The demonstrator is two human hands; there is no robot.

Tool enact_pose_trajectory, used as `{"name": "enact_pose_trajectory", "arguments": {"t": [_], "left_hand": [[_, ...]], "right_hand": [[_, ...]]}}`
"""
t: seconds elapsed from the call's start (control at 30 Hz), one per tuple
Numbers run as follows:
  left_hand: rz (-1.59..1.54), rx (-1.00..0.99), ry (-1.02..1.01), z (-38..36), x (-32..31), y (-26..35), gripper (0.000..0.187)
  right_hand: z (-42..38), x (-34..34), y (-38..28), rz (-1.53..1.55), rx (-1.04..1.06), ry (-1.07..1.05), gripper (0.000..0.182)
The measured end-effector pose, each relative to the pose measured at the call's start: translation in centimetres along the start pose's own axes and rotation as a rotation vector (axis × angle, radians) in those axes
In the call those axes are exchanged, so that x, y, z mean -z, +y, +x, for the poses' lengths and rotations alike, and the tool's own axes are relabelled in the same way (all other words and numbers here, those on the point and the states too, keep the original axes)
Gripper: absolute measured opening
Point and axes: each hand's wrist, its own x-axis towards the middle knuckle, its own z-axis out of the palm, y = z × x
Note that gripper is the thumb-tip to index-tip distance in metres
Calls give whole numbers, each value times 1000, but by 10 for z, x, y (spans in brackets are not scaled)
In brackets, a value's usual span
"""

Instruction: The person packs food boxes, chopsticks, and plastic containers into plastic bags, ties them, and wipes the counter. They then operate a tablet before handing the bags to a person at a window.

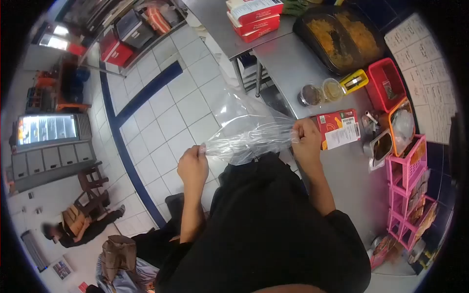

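Observation:
A clear plastic bag (pixel 249 127) is stretched between my two hands in front of my body, over the tiled floor. My left hand (pixel 193 167) pinches its left edge, fingers closed. On the other side my right hand (pixel 308 139) has its fingers closed round the gathered right edge, beside the steel counter. Just right of that hand lies a red box with a white label (pixel 338 129), flat on the counter (pixel 342 180). The bag looks wrinkled and see-through; I cannot make out anything inside it.
Farther along the counter are a black tray of orange food (pixel 339 36), small tubs (pixel 333 90), a red bin (pixel 386 84) and stacked red boxes (pixel 255 19). Pink baskets (pixel 408 168) stand at right. A person (pixel 78 227) sits at far left.

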Motion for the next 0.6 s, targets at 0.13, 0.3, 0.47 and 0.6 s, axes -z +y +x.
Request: {"name": "enact_pose_trajectory", "arguments": {"t": [0.13, 0.3, 0.47, 0.6], "left_hand": [[505, -372, 718, -32, -42, 45, 59], [594, -1058, 829, -12, -91, 86, 56], [149, -782, 677, 22, -54, 42, 39], [44, -473, 580, 27, -47, 35, 18]], "right_hand": [[-13, -5, -20, 245, -13, -59, 12], [-6, -12, -22, 191, 225, -201, 16], [5, 41, 23, 35, -39, -406, 48], [24, 46, 49, -522, -223, 272, 47]]}}
